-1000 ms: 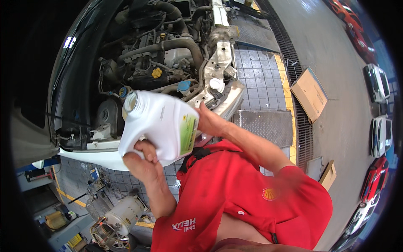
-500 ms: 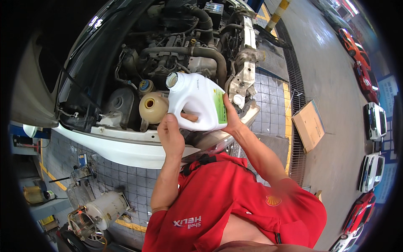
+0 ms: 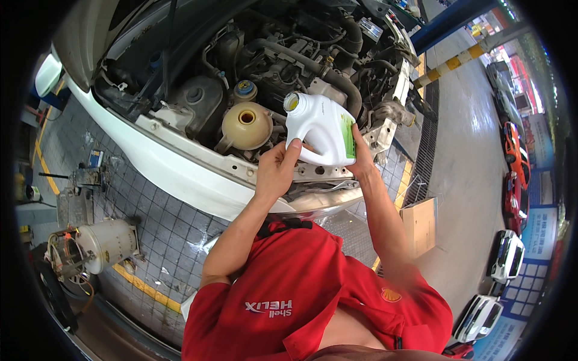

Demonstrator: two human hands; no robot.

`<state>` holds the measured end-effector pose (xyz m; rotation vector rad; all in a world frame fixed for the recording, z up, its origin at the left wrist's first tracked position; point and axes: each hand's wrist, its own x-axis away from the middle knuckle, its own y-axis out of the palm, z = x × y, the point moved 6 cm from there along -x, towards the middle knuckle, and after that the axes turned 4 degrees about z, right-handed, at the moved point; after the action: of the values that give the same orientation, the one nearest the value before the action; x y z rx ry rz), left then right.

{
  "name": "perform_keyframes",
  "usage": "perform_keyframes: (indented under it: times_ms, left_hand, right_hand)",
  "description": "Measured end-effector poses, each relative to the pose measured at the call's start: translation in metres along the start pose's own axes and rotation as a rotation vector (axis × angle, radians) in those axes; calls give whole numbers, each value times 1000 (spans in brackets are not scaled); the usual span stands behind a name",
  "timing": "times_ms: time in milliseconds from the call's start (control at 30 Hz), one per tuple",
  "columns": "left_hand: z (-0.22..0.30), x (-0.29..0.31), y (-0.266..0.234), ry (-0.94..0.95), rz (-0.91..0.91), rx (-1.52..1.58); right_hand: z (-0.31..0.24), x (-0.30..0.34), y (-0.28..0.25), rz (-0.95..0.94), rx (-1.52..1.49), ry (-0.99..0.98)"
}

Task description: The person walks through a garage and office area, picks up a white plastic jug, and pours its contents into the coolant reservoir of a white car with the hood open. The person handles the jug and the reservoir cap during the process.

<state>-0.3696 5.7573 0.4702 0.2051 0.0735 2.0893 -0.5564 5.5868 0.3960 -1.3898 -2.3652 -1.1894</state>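
A white plastic jug (image 3: 322, 129) with a green label is held tilted over the front of the engine bay, its uncapped mouth (image 3: 291, 103) pointing up and to the left. My left hand (image 3: 278, 165) grips it at the handle side, thumb up along the lower left corner. My right hand (image 3: 360, 153) is wrapped round its base at the label. Just left of the jug sits a round yellowed coolant tank (image 3: 245, 126) with its filler neck uncovered. Behind that tank stands a small reservoir with a blue cap (image 3: 244, 89). No liquid shows leaving the jug.
The engine (image 3: 289, 66) with its hoses fills the bay behind the jug. A white bumper (image 3: 156, 174) curves along the front. A cardboard box (image 3: 419, 225) stands on the floor at right, and a wheeled machine with a cylindrical tank (image 3: 105, 243) at lower left.
My view has turned, so the car and jug appear farther right. Both hands keep their hold on the jug, and its mouth now sits slightly farther from the coolant tank.
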Motion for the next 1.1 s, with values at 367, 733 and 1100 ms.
perform_keyframes:
  times_ms: [367, 733, 1100]
  left_hand:
    - [-21, -18, -21, 27, 151, -29]
    - [-33, -25, -43, 74, 227, -75]
    - [-53, -34, -53, 40, 301, -104]
  right_hand:
    - [-10, -34, 12, 2, 85, 23]
    - [-7, -59, 17, 72, 191, 77]
    - [-9, -60, 22, 92, 256, 61]
